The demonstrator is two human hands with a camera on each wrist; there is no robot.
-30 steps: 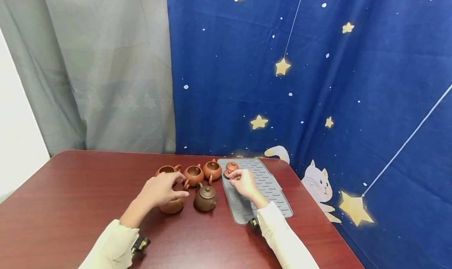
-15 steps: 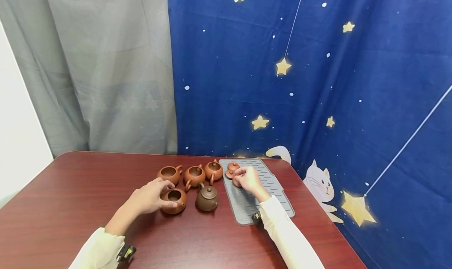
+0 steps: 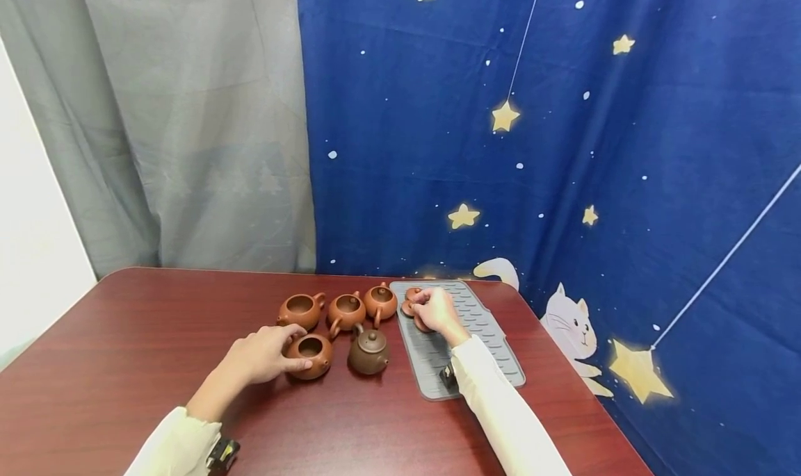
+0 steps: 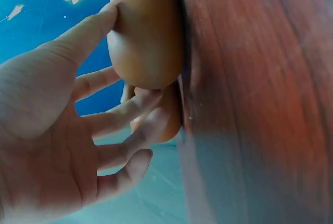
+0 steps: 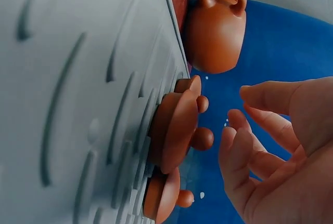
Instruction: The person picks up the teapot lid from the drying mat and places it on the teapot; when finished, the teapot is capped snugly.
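My left hand [image 3: 259, 354] grips a lidless orange-brown clay teapot [image 3: 319, 366] on the table, thumb at its upper edge and fingers at its far side. The left wrist view shows the thumb against the teapot's body [image 4: 148, 37]. Over the grey ridged mat, my right hand [image 3: 440, 314] hovers with loosely bent fingers. In the right wrist view, a gap separates that hand [image 5: 281, 146] from several clay lids, including a large one [image 5: 174, 130] lying knob up on the mat. The hand partly hides these lids in the head view.
Lidless teapot [image 3: 299, 315] stands behind the gripped one. Two more orange-brown teapots, one in the middle [image 3: 346, 316] and one beside the mat [image 3: 379, 302], continue the row. A dark brown lidded teapot [image 3: 368, 354] stands in front. The grey mat [image 3: 484, 351] lies right.
My left hand has come down and left from above the teapots and taken hold of the front-left teapot. My right hand has let go of a lid now lying on the mat.
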